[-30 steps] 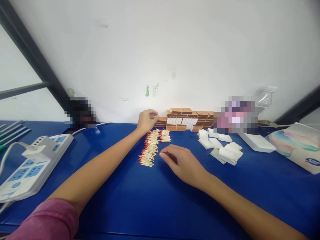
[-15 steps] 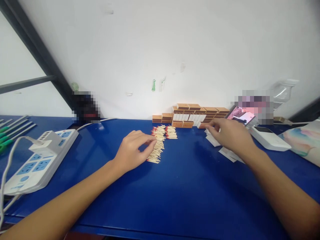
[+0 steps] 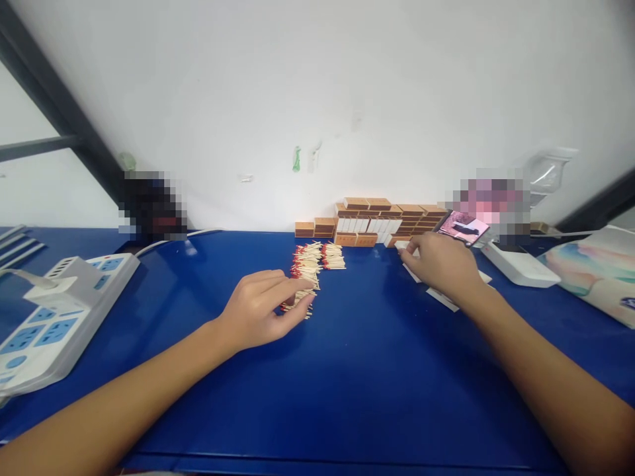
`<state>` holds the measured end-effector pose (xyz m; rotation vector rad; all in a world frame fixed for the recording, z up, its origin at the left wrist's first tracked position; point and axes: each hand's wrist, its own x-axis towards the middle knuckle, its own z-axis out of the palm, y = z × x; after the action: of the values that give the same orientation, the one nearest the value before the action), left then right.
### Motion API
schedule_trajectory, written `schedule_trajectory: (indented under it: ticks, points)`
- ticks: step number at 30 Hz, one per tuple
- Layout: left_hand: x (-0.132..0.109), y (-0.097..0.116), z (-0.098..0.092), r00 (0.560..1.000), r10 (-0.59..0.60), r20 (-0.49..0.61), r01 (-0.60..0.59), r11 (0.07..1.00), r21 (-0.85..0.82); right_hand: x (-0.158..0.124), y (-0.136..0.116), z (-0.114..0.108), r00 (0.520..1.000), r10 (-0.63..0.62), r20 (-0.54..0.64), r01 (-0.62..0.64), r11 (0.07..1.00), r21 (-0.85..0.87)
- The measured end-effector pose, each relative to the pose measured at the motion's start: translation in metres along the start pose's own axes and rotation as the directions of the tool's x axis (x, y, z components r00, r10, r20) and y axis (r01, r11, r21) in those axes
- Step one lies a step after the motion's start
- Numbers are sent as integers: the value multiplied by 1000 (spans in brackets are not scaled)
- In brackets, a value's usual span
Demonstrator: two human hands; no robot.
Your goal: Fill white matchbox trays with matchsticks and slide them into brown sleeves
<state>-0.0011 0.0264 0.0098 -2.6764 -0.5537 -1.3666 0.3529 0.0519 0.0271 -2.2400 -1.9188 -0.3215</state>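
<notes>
A long pile of red-tipped matchsticks [image 3: 308, 268] lies on the blue table [image 3: 357, 370]. My left hand [image 3: 260, 307] rests at the pile's near end, thumb and fingers pinching at some matchsticks. My right hand [image 3: 441, 264] lies over the white inner matchbox trays [image 3: 441, 299] to the right, fingers curled on one tray [image 3: 403, 246]. Brown matchbox sleeves [image 3: 381, 221] are stacked against the wall behind.
A white power strip [image 3: 54, 311] with a cable sits at the left. A white flat box [image 3: 520, 268] and a tissue pack [image 3: 595, 277] lie at the right. A phone [image 3: 464, 227] leans by the stack. A white wall stands behind.
My left hand came back from the sleeve stack to the matchstick pile. My right hand left the pile and moved right onto the white trays.
</notes>
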Motion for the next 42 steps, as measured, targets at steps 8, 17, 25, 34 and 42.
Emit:
schedule_trajectory:
  ticks: [8,17,25,34,42]
  points:
    - [3,3,-4,990,-93,107,83,992,93,-44,-53,-29,785,-618,-27,520,635,571]
    - [-2,16,1,928,-172,331,130,981,143,-46,-76,-2,804,-578,-137,540,616,574]
    - [-1,17,3,919,-171,355,132,982,131,-11,-78,43,727,-587,-356,682,681,267]
    - [-3,17,4,917,-179,356,145,982,121,-14,-75,36,753,-593,-284,657,679,327]
    - [-5,17,5,911,-174,374,143,983,112,-14,-76,34,767,-596,-236,638,670,381]
